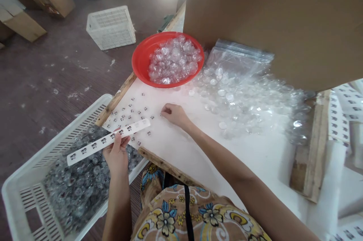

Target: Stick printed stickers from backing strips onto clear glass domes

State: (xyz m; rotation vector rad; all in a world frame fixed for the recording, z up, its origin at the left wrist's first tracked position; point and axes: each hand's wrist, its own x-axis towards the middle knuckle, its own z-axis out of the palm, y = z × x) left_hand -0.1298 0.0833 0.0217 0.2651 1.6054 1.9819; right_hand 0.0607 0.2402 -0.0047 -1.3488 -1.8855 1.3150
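Observation:
My left hand (117, 151) grips a white strip (98, 143) printed with a row of small dark panda-like figures, thumb on top, above the edge of a white crate. The strip's right end looks bare of dark figures. My right hand (174, 114) is over the white tabletop (181, 146), thumb and fingertips pinched together; anything between them is too small to make out. Between the hands, several small printed figures (132, 111) lie scattered on the table. Clear round plastic pieces (241, 101) are spread to the right of my right hand.
A red basin (138, 61) of clear pieces stands at the table's far edge, beside clear plastic bags (238, 59). A large cardboard box (269, 14) rises behind. The white crate (17, 188) of clear pieces sits lower left. Wooden rails (316, 150) edge the table. Another crate (112, 27) is on the floor.

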